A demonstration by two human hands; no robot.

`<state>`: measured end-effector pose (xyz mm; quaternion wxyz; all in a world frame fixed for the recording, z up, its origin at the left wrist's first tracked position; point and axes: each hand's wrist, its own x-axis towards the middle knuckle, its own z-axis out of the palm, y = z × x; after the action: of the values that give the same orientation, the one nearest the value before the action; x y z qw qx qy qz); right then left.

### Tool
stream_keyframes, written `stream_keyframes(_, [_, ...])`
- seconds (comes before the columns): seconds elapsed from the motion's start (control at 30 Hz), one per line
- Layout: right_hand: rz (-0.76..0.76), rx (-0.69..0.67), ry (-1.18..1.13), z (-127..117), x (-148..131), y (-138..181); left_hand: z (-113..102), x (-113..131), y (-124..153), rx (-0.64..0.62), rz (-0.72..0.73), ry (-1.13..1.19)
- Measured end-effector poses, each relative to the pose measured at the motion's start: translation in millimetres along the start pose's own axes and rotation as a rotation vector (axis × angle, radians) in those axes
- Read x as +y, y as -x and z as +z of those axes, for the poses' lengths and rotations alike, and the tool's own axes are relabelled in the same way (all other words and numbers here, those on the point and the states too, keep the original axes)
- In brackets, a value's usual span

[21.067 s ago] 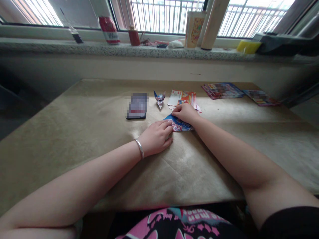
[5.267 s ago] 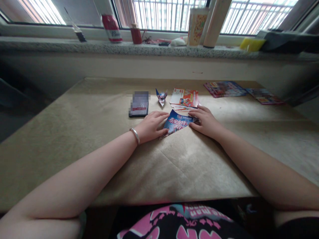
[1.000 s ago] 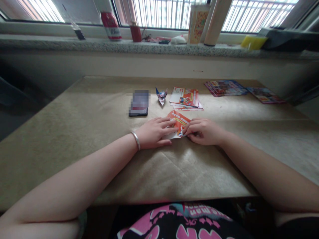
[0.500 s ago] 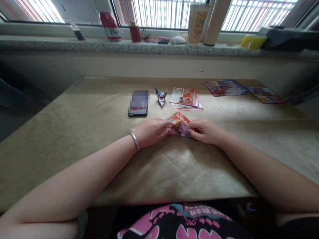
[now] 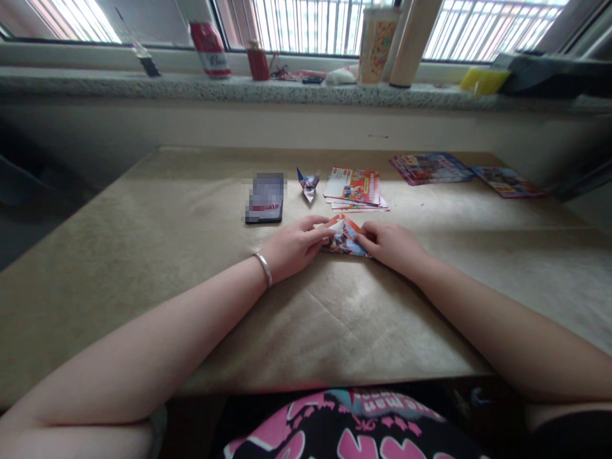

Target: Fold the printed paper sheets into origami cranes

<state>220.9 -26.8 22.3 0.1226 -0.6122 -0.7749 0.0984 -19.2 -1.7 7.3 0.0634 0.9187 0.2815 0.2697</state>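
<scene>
Between my hands lies a small folded sheet of printed paper (image 5: 345, 238), orange along its top edge with a blue-and-white picture below. My left hand (image 5: 299, 247), with a silver bangle at its wrist, holds the paper's left side, index finger laid across the top. At the right corner, the thumb and curled fingers of my right hand (image 5: 389, 245) pinch the sheet. Just beyond stands a folded paper crane (image 5: 310, 186) with a dark blue tip. Beside it is a loose stack of orange-and-white printed sheets (image 5: 356, 186).
A dark phone (image 5: 266, 199) rests left of the crane. Glossy booklets (image 5: 430, 168) lie at the table's back right, with another booklet (image 5: 509, 182) beside them. On the stone windowsill (image 5: 296, 93) stand a red can (image 5: 210, 50), a red bottle (image 5: 258, 62) and a patterned cup (image 5: 377, 46).
The lower part of the paper has been turned up, so a different, bluish-white printed face now shows. My left fingers have shifted up over it; my right hand has moved slightly higher.
</scene>
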Motion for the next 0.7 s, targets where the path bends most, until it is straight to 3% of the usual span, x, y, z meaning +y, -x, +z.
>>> stream_keyframes(0.2, [0.057,0.050,0.010,5,5,-5,5,-1,0,-0.091,0.060,-0.056])
stream_keyframes(0.37, [-0.121,0.176,-0.056,8,13,-9,5,-1,0,-0.147,0.021,-0.120])
stream_keyframes(0.6, [-0.156,0.141,-0.214,6,14,-10,7,-1,0,-0.156,0.010,-0.123])
stream_keyframes(0.7, [-0.103,0.115,-0.271,5,12,-9,5,0,0,-0.164,0.001,-0.107])
